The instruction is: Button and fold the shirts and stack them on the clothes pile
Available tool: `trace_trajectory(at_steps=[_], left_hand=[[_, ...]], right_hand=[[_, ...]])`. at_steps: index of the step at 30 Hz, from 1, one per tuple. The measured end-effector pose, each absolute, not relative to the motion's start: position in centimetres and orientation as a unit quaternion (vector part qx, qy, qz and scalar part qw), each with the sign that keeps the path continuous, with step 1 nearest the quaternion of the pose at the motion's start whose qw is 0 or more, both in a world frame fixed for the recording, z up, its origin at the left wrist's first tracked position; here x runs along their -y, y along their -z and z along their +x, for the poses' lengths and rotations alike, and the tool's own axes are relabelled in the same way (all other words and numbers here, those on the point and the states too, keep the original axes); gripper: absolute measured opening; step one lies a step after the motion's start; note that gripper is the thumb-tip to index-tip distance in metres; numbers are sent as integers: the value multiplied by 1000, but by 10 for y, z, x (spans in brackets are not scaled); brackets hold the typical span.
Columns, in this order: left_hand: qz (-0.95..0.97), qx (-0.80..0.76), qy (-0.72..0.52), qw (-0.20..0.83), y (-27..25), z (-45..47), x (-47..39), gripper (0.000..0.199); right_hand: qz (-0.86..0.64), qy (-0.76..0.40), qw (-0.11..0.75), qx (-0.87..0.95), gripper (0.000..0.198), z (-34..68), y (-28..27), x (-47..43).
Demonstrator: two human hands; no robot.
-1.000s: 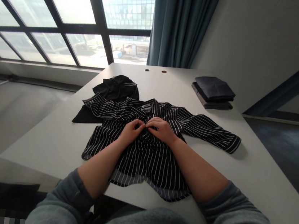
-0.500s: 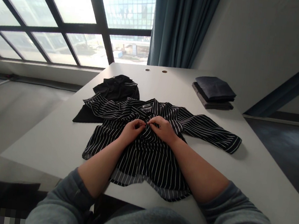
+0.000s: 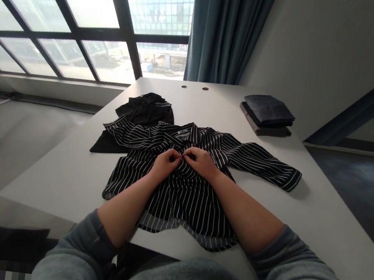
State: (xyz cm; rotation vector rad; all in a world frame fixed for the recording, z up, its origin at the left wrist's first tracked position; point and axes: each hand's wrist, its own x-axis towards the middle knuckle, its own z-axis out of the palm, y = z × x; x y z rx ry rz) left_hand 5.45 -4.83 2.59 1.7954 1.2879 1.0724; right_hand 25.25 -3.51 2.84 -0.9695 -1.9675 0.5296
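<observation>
A black shirt with white stripes (image 3: 196, 204) lies spread on the white table (image 3: 66, 175), collar away from me and hem near the front edge. One sleeve stretches out to the right; the left one is bunched over dark cloth. My left hand (image 3: 166, 162) pinches the shirt's front opening below the collar. Facing it almost fingertip to fingertip, my right hand (image 3: 203, 162) pinches the same spot. Whether a button sits between the fingertips is too small to make out.
Behind the shirt at left lies a crumpled black garment (image 3: 146, 109). A folded stack of dark clothes (image 3: 268, 113) rests at the table's right side. Beyond the far edge hang a blue curtain (image 3: 227, 36) and a window (image 3: 94, 33).
My right hand has shifted slightly down and left at the shirt front. The left hand stays nearly in place, and the shirt has barely moved.
</observation>
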Motion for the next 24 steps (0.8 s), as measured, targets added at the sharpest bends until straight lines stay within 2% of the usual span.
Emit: trace_trajectory(at_steps=[4,10,24], left_hand=[[680,-499,-412,345,-24,53,46,5],[698,-481,-396,353,-31,50,49,26],[705,-497,-389,324,-27,47,46,6]], right_hand=[[-386,-212,435,785,10,253,-29,35],[-380,-197,421,800,9,254,-30,36],[-367,-210,387,820,16,257,-28,32]])
